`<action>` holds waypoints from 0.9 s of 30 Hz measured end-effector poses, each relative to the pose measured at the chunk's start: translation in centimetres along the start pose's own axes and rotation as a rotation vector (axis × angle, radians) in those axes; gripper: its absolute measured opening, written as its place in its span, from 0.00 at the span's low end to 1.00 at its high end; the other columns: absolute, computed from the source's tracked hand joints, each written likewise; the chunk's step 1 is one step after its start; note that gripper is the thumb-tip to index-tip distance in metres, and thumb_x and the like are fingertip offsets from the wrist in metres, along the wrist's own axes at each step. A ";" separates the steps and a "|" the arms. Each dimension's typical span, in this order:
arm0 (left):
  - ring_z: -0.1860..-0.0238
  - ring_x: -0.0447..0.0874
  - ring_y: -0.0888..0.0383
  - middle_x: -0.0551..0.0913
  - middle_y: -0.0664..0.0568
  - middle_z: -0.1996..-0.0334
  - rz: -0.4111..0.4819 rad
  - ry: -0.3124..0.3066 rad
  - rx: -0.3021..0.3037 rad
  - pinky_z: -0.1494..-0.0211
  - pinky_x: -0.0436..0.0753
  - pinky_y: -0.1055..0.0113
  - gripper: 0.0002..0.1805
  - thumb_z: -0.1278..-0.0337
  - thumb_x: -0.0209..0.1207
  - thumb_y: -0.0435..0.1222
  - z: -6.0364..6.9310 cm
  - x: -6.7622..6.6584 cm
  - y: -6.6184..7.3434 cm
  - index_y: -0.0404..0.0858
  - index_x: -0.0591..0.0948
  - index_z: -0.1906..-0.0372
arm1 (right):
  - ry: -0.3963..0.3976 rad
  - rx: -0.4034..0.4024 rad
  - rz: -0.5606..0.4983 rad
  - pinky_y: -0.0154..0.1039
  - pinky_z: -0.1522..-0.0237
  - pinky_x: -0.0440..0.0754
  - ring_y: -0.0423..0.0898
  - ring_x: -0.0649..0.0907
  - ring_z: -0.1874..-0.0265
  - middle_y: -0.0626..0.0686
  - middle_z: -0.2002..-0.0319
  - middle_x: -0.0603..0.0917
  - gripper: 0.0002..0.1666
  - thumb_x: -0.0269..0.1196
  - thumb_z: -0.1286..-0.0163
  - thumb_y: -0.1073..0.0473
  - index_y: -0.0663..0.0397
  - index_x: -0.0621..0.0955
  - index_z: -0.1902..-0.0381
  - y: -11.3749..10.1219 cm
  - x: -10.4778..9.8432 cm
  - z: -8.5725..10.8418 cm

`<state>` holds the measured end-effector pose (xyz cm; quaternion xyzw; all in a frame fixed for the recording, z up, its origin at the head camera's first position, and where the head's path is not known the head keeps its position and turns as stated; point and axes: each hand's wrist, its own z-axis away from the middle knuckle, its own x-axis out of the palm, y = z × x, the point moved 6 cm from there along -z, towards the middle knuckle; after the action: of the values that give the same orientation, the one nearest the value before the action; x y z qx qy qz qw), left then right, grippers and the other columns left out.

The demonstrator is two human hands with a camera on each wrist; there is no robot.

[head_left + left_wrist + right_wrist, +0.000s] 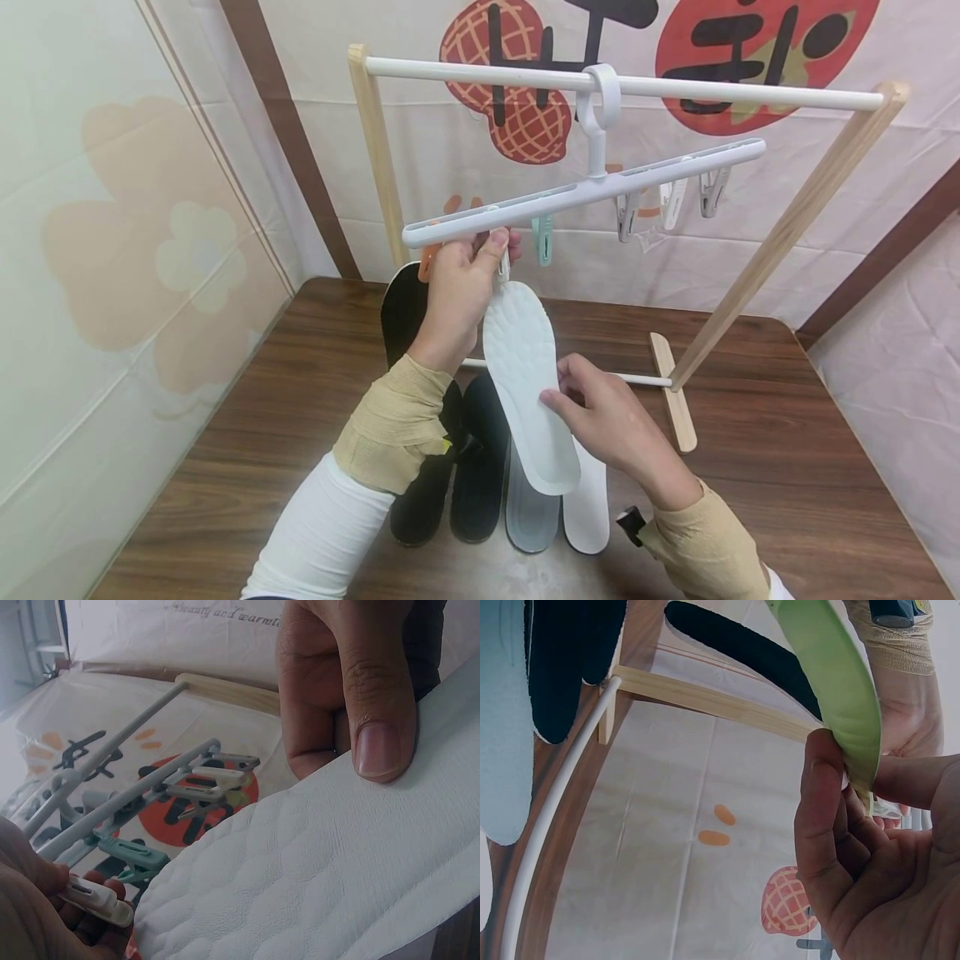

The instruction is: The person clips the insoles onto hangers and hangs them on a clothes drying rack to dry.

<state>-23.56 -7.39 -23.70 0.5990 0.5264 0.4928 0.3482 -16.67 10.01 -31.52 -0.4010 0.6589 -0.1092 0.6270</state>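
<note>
A white insole (525,375) hangs at a slant in front of the rack, its narrow textured surface toward me. My right hand (607,412) pinches its right edge between thumb and fingers. Higher up, my left hand (459,292) pinches a white clip (97,900) under the white hanger (675,171). The clip's mouth is at the insole's upper end; whether it grips the insole I cannot tell. Left of that hand, a black insole (402,312) hangs below an orange clip (428,262), partly hidden by my left hand and wrist.
The hanger hooks over the white bar (480,73) of a wooden rack (787,242). A teal clip (543,240) and several pale clips (672,204) hang farther right. On the brown table (787,467) lie black insoles (480,467), a grey insole (532,529) and another white insole (588,508).
</note>
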 end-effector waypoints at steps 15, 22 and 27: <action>0.48 0.86 0.51 0.83 0.40 0.53 0.004 -0.007 -0.022 0.35 0.77 0.66 0.38 0.27 0.56 0.34 -0.1 -0.1 -0.3 0.38 0.53 0.19 | 0.005 0.005 -0.008 0.36 0.74 0.68 0.40 0.69 0.77 0.44 0.77 0.71 0.09 0.67 0.30 0.59 0.51 0.76 0.58 -0.4 -0.1 -0.2; 0.49 0.86 0.51 0.83 0.40 0.53 0.014 -0.004 -0.026 0.36 0.78 0.66 0.38 0.27 0.56 0.34 0.0 -0.1 -0.1 0.38 0.53 0.20 | 0.007 0.002 -0.023 0.36 0.73 0.70 0.40 0.71 0.77 0.44 0.77 0.72 0.09 0.67 0.30 0.59 0.52 0.77 0.57 -0.6 -0.2 -0.4; 0.49 0.86 0.52 0.83 0.40 0.52 0.010 -0.007 -0.022 0.37 0.78 0.67 0.38 0.27 0.56 0.34 0.0 -0.2 -0.1 0.39 0.53 0.20 | 0.013 -0.004 -0.032 0.36 0.73 0.69 0.42 0.70 0.76 0.45 0.77 0.70 0.10 0.67 0.30 0.60 0.53 0.76 0.57 -0.8 -0.3 -0.5</action>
<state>-23.60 -7.55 -23.88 0.5995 0.5169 0.4980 0.3541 -16.84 9.48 -30.69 -0.4121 0.6566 -0.1205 0.6201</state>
